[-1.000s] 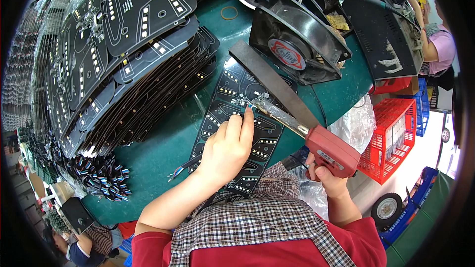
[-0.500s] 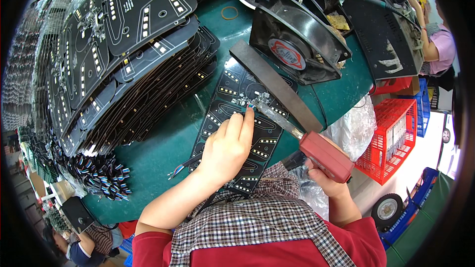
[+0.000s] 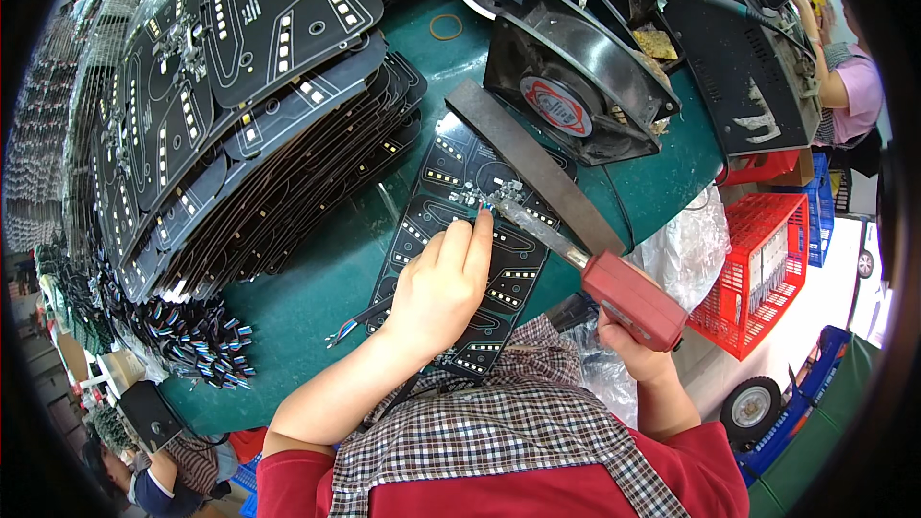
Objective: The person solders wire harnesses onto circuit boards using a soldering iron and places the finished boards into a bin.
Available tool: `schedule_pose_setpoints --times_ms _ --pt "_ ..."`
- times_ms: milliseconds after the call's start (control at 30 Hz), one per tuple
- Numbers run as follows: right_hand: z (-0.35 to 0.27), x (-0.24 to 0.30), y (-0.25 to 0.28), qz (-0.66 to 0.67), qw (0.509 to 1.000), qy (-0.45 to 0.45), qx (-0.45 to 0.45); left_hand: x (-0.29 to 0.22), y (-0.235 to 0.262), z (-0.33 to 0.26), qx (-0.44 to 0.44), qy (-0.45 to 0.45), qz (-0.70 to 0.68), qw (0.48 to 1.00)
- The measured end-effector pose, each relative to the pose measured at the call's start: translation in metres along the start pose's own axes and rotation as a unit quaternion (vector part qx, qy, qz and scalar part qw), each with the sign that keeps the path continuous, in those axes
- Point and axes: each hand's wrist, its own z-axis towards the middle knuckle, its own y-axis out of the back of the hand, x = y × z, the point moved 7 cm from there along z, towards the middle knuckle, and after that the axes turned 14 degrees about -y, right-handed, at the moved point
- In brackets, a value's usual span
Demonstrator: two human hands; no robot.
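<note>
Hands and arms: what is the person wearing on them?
Nothing covers the left hand or right hand: no gloves. Both forearms are bare. Short red sleeves end near the elbows, and a checked apron in brown, white and dark lines hangs over the red top.

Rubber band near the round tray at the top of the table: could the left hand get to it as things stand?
Probably yes. The rubber band lies alone on bare green table. The left hand rests on the circuit board; only flat board lies between, though it is a long stretch.
</note>
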Motion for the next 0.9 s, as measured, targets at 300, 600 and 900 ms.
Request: schedule_pose_setpoints --times_ms 300,600,900 --pt "-0.005 -0.003 -0.001 0.035 0.999 0.014 0.019 -0.006 0.000 0.003 0.031 -0.024 0.051 0.998" --pt "-0.005 -0.006 -0.001 0.156 0.986 -0.043 0.029 -0.008 -0.001 0.003 0.049 -0.031 0.101 0.993" --pt "-0.004 -0.011 -0.002 0.136 0.988 -0.059 0.031 -0.008 -0.001 0.004 0.034 -0.029 0.069 0.997"
